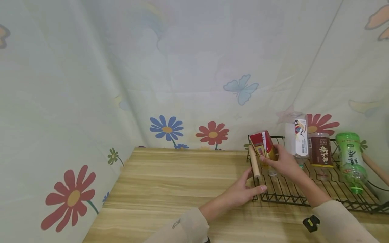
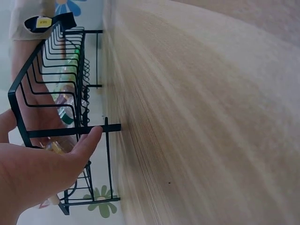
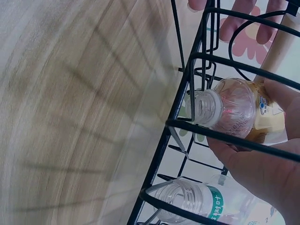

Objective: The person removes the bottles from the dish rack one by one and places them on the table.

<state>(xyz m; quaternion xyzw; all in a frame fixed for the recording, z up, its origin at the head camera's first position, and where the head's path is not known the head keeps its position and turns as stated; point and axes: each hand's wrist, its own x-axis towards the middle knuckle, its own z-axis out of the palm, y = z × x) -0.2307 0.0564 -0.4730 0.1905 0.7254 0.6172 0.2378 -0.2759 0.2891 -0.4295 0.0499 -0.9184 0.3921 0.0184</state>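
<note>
At the left end of a black wire rack (image 1: pixel 284 199), my right hand (image 1: pixel 284 164) grips a clear plastic bottle (image 1: pixel 263 144) with a red and yellow label. The bottle is neck-down and tilted; in the right wrist view its uncapped neck (image 3: pixel 206 108) sits among the wires. My left hand (image 1: pixel 238 193) is at the rack's left end, beside the wooden handle (image 1: pixel 254 162), thumb and fingers spread wide. Seen from the left wrist, its thumb (image 2: pixel 89 143) touches the end bar. In the right wrist view its fingers (image 3: pixel 234 21) extend beyond the wires.
Other neck-down bottles stand in the rack: a clear one with a white label (image 1: pixel 301 136), a brown-labelled one (image 1: pixel 321 150) and a green one (image 1: pixel 349 157). A second wooden handle (image 1: pixel 375 168) is at the right end. The wooden table (image 1: pixel 182 179) meets a flowered curtain (image 1: pixel 182 84).
</note>
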